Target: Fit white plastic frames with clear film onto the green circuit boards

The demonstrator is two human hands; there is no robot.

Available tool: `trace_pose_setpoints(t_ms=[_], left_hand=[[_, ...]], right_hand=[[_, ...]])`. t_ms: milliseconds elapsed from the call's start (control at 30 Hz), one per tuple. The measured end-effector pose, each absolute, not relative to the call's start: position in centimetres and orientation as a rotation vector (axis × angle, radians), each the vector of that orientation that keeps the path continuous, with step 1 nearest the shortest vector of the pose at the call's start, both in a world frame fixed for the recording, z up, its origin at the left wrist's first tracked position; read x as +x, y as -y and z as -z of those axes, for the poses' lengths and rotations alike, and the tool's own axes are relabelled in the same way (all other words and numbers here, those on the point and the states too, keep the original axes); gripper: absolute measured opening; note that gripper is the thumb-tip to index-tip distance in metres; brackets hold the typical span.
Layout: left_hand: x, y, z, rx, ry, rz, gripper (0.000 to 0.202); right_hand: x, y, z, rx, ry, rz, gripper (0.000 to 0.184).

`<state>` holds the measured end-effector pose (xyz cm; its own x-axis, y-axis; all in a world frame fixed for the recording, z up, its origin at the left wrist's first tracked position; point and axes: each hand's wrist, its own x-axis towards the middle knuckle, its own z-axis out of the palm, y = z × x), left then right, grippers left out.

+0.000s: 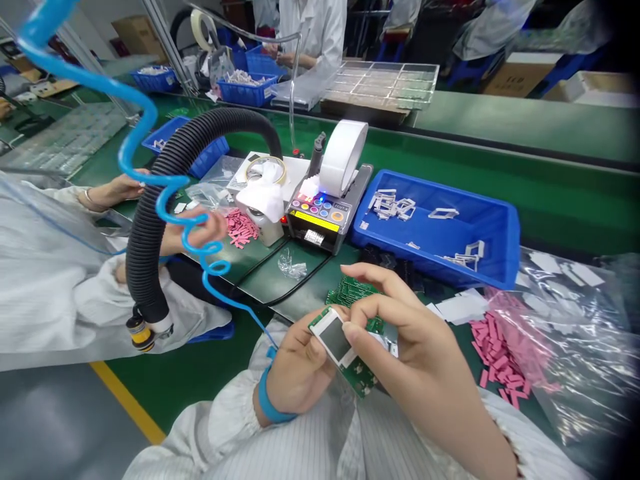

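My left hand (299, 373), with a blue band at the wrist, is closed on a small green circuit board (361, 377). A grey display screen (335, 339) in a white frame lies on the board's upper face, tilted toward me. My right hand (400, 327) pinches the screen's right edge between thumb and index finger, the other fingers raised. Behind my fingers, several more green circuit boards (353, 291) are stacked on the bench, partly hidden. Right of my right hand are white flat pieces (460, 308) and loose pink strips (497, 353).
A blue bin (507, 233) with white frames stands beside a tape dispenser (320, 220). A clear plastic bag (575, 347) lies at right. A black hose (150, 220) and coiled blue cord (145, 113) hang at left, near a co-worker's hands (200, 230) and pink strips.
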<state>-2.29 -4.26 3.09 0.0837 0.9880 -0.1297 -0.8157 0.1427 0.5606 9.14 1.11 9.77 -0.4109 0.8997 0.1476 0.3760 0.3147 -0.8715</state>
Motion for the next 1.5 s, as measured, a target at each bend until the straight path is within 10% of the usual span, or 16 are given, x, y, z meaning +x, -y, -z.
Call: trace_pose_setpoints(t_ms=[533,833,1200,1500], left_hand=[[-2.5,3.9,-3.2,0.317,-0.56,-1.403,0.031],[-1.9,3.6,-2.8,0.159,-0.688,-1.436,0.015],[0.5,2.3,-2.9,0.294,-0.795,-1.412,0.033],[2.9,2.1,-2.0,0.188,-1.046,-1.276,0.036]], right_hand=[[8.8,-1.3,-7.9,-1.075,2.094,-0.508,0.004],[10.6,-1.2,-5.8,-0.677,2.727,-0.059,0.085],[13.8,-1.5,-7.2,-0.881,2.31,-0.515,0.011],[15.9,-2.1,-8.3,-0.999,2.45,-0.432,0.014]])
